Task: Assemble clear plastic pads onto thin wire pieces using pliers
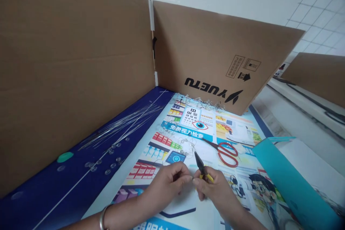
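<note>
Close together over the printed sheet, my two hands meet at their fingertips. My left hand [172, 178], with a metal bangle [101, 217] on its wrist, pinches something too small to make out. In my right hand [212, 188] are needle-nose pliers [199, 162] with black jaws and yellow handles, jaws pointing away from me. The thumb and index finger of this hand also press together beside the left fingertips. Just past the pliers lies a loose ring of clear beads [185, 145]. Red-handled scissors [228, 154] rest to the right of it.
Clear strands [121, 124] and loose clear beads [107, 171] lie on the blue strip at left, near a green piece [65, 157]. Cardboard panels [199, 43] wall off the left and back, with clear beaded pieces [205, 103] along the back. A turquoise box [291, 179] stands at right.
</note>
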`<state>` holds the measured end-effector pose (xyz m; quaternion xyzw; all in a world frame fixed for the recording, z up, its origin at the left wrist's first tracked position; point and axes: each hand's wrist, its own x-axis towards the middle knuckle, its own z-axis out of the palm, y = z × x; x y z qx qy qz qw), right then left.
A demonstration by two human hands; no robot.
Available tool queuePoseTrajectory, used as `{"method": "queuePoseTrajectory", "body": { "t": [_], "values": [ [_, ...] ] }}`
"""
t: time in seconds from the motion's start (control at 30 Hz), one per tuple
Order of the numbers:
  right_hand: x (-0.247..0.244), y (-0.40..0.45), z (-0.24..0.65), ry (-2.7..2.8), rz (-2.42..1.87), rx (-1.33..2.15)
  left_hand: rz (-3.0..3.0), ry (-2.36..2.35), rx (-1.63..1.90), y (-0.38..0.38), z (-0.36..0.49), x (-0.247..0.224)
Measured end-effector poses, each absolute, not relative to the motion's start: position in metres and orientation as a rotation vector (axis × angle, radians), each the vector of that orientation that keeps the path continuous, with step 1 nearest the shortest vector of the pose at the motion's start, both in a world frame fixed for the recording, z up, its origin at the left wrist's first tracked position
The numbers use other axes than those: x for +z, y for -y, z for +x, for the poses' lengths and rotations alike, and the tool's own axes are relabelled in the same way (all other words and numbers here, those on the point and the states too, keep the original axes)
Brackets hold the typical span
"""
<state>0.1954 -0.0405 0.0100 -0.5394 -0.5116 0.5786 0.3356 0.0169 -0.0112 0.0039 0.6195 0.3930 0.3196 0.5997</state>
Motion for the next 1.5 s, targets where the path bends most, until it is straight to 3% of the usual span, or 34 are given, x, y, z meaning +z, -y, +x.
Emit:
{"method": "queuePoseTrajectory", "body": {
  "t": [0.7, 1.23, 1.5],
  "values": [
    [-0.018, 0.055, 0.188, 1.273, -1.452, 1.406, 1.314, -0.977, 0.861, 0.038, 0.022, 0.003],
    [0.001, 0.055, 0.188, 1.428, -1.397, 1.403, 1.381, -0.877, 0.836, 0.029, 0.021, 0.002],
    [-0.002, 0.043, 0.212, 1.947, -1.289, 0.640, 0.966, -0.797, 0.855, 0.011, 0.014, 0.013]
  ]
}}
